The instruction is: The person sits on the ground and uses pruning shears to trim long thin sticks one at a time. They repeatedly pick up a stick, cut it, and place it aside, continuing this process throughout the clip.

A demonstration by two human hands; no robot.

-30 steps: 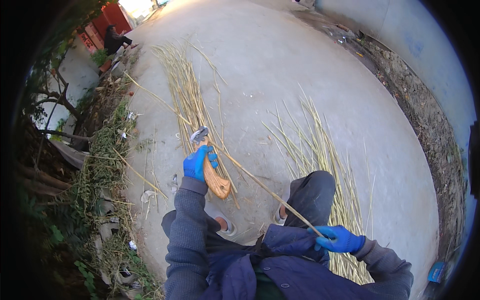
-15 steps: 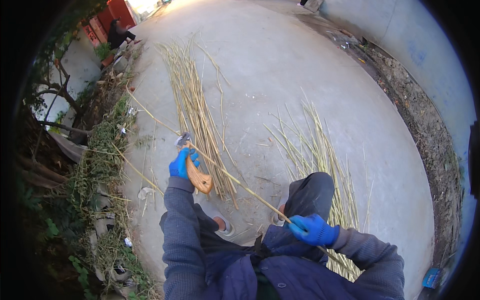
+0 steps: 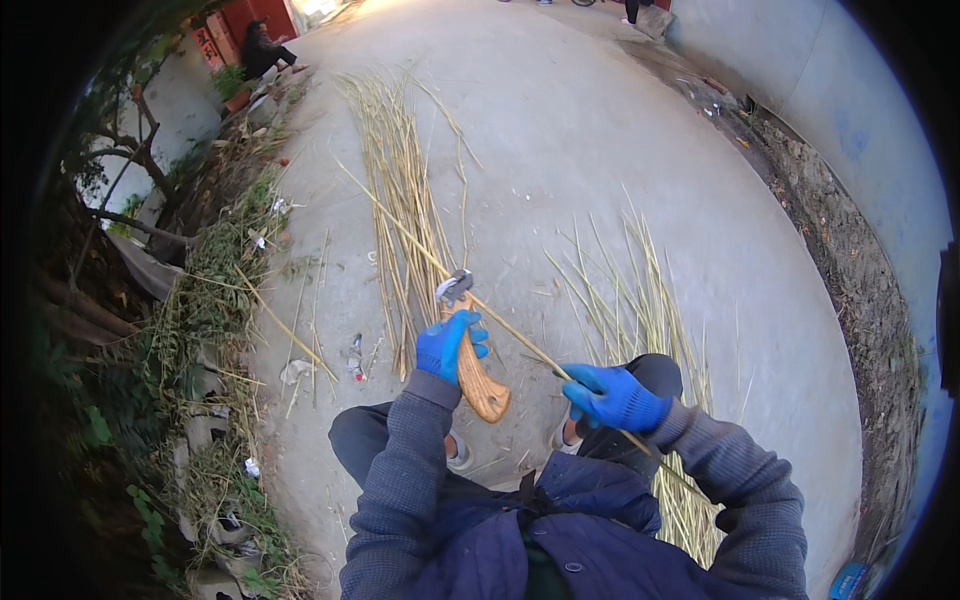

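My left hand [image 3: 443, 347], in a blue glove, is closed around a tool with a curved wooden handle [image 3: 483, 388] and a small grey metal head [image 3: 454, 288]. The metal head sits against a long thin dry stalk [image 3: 525, 342], which slants from the far left down past my right side. My right hand [image 3: 618, 398], also blue-gloved, grips this stalk lower down, over my right knee. A bundle of tan stalks [image 3: 402, 190] lies on the ground beyond the tool. Greener, paler stalks [image 3: 655, 305] lie beside my right leg, partly hidden under it.
Pale concrete ground [image 3: 570, 140] stretches ahead. Cut weeds [image 3: 215, 320] and rubble line the left edge, with loose stalks [image 3: 290, 330] nearby. On the right, a dirt strip [image 3: 830, 230] runs along a grey wall [image 3: 850, 90]. A person [image 3: 265, 50] sits at the far left.
My left hand and the tool have moved right and slightly down along the stalk, nearer my right hand. My right hand has shifted slightly up and left. The view has turned a little.
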